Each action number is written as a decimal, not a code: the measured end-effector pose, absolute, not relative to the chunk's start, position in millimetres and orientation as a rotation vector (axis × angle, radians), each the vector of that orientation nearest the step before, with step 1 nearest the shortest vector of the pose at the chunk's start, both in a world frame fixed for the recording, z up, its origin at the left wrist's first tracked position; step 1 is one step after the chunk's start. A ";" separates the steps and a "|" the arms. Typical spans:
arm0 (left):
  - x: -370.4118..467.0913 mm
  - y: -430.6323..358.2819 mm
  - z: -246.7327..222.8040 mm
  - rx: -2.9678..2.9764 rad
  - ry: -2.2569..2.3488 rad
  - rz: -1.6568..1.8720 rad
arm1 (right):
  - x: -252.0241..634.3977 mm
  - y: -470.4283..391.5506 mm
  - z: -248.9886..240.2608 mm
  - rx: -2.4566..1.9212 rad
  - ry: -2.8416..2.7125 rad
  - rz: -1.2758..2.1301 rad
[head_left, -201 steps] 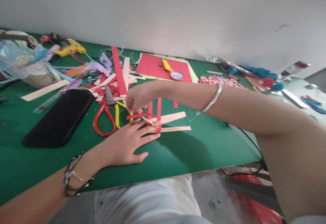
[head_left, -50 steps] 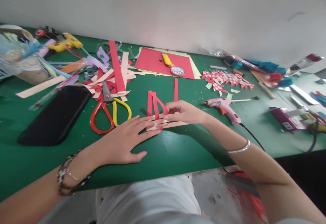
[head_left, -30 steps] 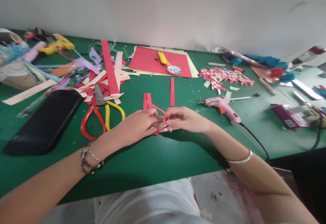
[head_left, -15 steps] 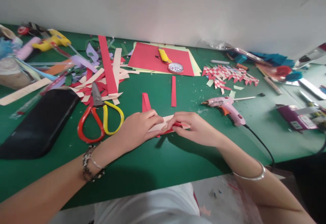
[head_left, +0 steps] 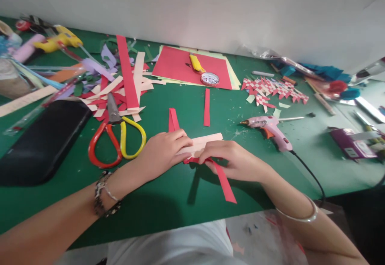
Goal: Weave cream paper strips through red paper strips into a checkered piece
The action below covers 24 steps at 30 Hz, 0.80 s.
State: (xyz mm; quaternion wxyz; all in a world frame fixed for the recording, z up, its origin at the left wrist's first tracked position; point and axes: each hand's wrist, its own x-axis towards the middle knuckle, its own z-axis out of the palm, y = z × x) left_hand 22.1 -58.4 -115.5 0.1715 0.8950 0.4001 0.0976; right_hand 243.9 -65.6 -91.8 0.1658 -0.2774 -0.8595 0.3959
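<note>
Near the middle of the green table, my left hand [head_left: 166,148] pinches the left end of the pale paper strips [head_left: 207,138], fingers on top. My right hand [head_left: 231,158] is closed on a red paper strip [head_left: 224,182] at the lower edge of the pale strips; the strip's free end hangs toward the front. Another folded red strip [head_left: 173,120] sticks out beyond my left fingers. A short red strip [head_left: 207,107] lies apart, farther back. My fingers partly hide where the pale and red papers meet.
Scissors [head_left: 112,116] and a black case [head_left: 45,142] lie left, below a heap of paper scraps [head_left: 99,90]. Red sheets [head_left: 177,67] are at the back. A pink glue gun [head_left: 269,128] with a cord and woven checkered pieces [head_left: 273,90] lie right.
My right hand has shifted slightly right and down. The red strip's end now points toward the front, and more of the pale strips shows. The view has shifted slightly.
</note>
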 end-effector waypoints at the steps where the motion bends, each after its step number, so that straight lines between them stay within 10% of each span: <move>1: 22.1 -58.5 -115.3 2.537 1.142 0.268 | 244.2 -65.1 -91.9 -0.784 -2.452 1.139; 24: 12.8 -57.2 -98.5 2.284 1.158 0.276 | 239.6 -56.9 -101.7 -0.779 -2.219 1.251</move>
